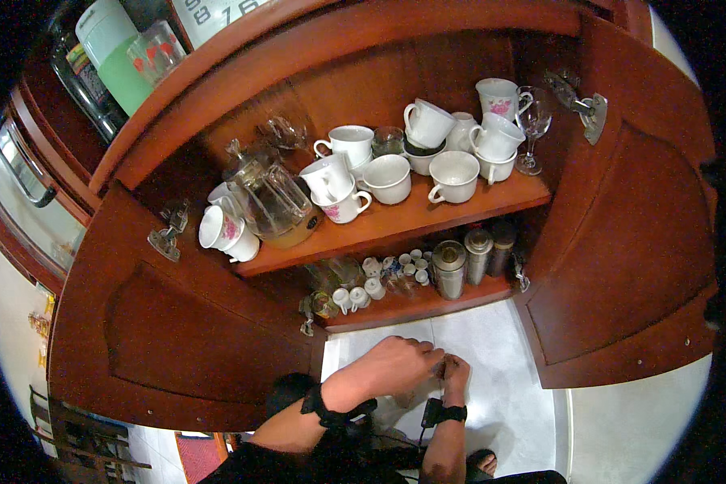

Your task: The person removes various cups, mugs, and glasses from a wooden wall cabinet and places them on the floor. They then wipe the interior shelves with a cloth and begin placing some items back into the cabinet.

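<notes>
My left hand (pixel 393 366) and my right hand (pixel 456 378) meet over the pale tiled floor (pixel 496 351), just in front of an open wooden cabinet. Their fingers are curled and touch or nearly touch at the tips. Whether something small sits between them is hidden. A dark strap circles each wrist. Nearest to my hands is the lower shelf (pixel 411 313), with white lidded cups (pixel 359 298), several tiny cups (pixel 406 260) and a metal flask (pixel 449 269). Above, the upper shelf (pixel 393 224) carries white mugs (pixel 454 176) and a glass pitcher (pixel 275 202).
The left cabinet door (pixel 175 339) and right cabinet door (pixel 635 260) stand wide on both sides, with metal hinges. A stemmed glass (pixel 533 115) is at the upper shelf's right end. On the cabinet top are a green-and-white container (pixel 118 60) and a patterned tumbler (pixel 156 53).
</notes>
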The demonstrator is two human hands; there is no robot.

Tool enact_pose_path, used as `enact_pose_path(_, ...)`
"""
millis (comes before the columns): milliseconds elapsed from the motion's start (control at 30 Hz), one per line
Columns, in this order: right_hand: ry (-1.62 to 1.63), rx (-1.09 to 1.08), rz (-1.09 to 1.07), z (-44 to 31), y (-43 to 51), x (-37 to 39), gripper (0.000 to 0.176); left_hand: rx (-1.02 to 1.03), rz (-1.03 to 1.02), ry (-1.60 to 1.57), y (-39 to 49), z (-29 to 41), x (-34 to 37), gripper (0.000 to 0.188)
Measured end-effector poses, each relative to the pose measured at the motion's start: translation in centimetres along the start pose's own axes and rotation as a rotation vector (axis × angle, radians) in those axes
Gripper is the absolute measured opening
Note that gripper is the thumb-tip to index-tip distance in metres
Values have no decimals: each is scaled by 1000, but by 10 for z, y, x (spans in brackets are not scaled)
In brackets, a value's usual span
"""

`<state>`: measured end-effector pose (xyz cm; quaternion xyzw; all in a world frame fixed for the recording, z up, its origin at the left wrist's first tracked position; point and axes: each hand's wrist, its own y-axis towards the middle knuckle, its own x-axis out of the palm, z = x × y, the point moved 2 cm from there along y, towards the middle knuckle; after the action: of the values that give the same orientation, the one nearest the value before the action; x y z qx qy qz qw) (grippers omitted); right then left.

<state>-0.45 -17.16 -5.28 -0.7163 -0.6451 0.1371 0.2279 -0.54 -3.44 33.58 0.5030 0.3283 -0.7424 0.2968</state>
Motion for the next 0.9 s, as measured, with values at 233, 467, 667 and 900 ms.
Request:
enact_pose_path(233, 212, -52, -5, -49, 2, -10, 18, 31, 152, -36, -31, 13, -11, 49)
enact_pose_path(467, 136, -163, 36, -116, -21, 6, 18, 28, 199, 39, -29, 10, -16, 47)
enact_pose_path(667, 104, -458, -19, -272, -90, 34, 15, -107, 840, -201, -35, 3, -49, 20)
enact_pose_path(900, -151, -882, -347, -458, -184, 111, 16, -308, 1358, -935, -45, -20, -75, 12)
